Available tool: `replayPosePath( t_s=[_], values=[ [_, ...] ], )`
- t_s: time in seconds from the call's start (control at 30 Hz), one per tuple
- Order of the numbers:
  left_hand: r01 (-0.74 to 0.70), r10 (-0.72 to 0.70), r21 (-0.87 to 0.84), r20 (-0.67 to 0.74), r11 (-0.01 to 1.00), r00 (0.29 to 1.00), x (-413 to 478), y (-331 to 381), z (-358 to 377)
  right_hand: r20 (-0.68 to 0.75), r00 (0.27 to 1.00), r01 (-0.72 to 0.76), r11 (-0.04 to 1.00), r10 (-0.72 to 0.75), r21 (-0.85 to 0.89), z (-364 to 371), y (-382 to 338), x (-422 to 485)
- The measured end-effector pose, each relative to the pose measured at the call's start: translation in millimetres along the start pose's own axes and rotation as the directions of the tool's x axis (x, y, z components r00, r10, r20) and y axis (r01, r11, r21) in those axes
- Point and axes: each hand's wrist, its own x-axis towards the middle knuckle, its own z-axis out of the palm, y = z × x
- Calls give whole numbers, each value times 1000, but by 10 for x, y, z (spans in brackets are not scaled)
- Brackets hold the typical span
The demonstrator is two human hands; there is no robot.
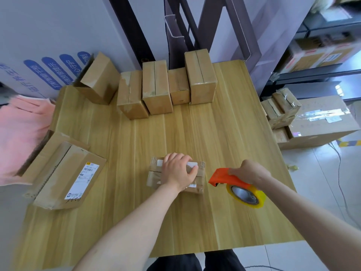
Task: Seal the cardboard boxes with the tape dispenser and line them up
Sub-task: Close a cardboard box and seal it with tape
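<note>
A small cardboard box [198, 184] with white labels lies in the middle of the wooden table [136, 192]. My left hand [178, 171] lies on top of it, fingers curled over its right part. My right hand [250, 172] grips the orange tape dispenser [222, 176] with its yellowish tape roll [246, 195], just right of the box and low over the table. Several closed boxes [156, 89] stand side by side at the table's far edge.
An open box [97, 79] leans at the far left. A larger labelled box [64, 175] lies on the table's left edge beside pink cloth [21, 132]. More boxes [312, 122] sit on the floor at the right, under shelving.
</note>
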Motion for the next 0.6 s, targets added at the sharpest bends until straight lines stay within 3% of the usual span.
replayPosePath(
  t_s=[0.1, 0.23, 0.37, 0.5, 0.6],
  values=[
    [0, 0, -6, -15, 1000, 1000, -78, 3, -20, -151, 989, -24, 986, -1, -165, -5, -19, -33],
    [82, -82, -26, 20, 996, 996, -145, -37, -81, -291, 956, -34, 999, 43, 38, -331, -82, 34],
    [243, -242, -49, 27, 969, 970, -139, -49, -167, -424, 905, 46, 983, 34, 178, -822, -260, -18],
    [455, -449, -80, 80, 887, 890, -108, -110, -286, -460, 888, 181, 934, -20, 309, -1140, -388, -149],
    [456, -443, -178, 111, 872, 890, 25, -147, -457, -467, 882, 278, 875, -69, 396, -1357, -459, -311]
  ],
)
